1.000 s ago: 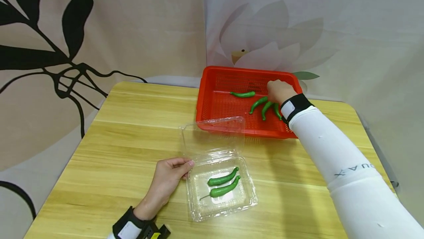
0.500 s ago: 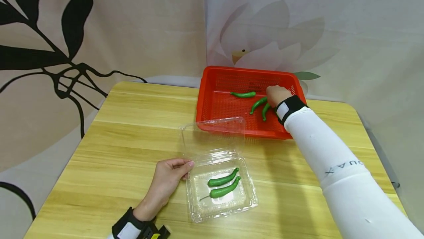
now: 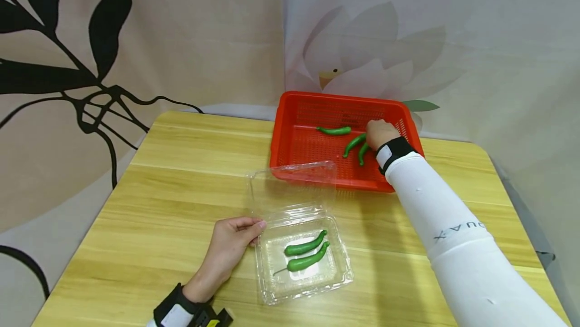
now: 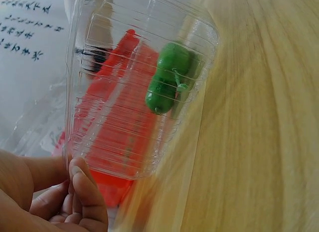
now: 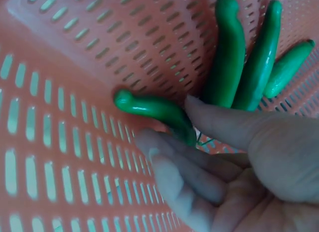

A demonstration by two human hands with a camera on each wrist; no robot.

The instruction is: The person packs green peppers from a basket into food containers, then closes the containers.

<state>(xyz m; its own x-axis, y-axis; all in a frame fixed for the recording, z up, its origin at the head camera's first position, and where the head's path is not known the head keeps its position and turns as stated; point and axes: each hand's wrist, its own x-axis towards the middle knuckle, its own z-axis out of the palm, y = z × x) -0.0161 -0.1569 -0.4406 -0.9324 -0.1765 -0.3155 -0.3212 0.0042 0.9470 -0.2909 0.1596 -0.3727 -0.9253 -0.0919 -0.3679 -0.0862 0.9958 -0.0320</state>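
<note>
Green peppers [image 3: 308, 260], glossy and gently curved, lie in two places on the wooden surface [image 3: 190, 181]: two side by side in a clear plastic container [image 3: 312, 282] with its lid [image 3: 272, 193] folded back, and others in the red slotted basket [image 3: 308, 153] behind it. The lower of that pair trails a thin stem. In the right wrist view, one bent pepper [image 5: 152, 106] darkens toward its stem end, with three straighter ones [image 5: 227, 52] beyond the thumb. The left hand [image 3: 233, 239] pinches the container's left edge between thumb and fingers. The right arm, in a white sleeve [image 3: 453, 236], stretches forward and down; the right hand [image 3: 382, 131] is inside the basket, thumb and curled fingers either side of the bent pepper's stem end, though whether they grip it cannot be told.
</note>
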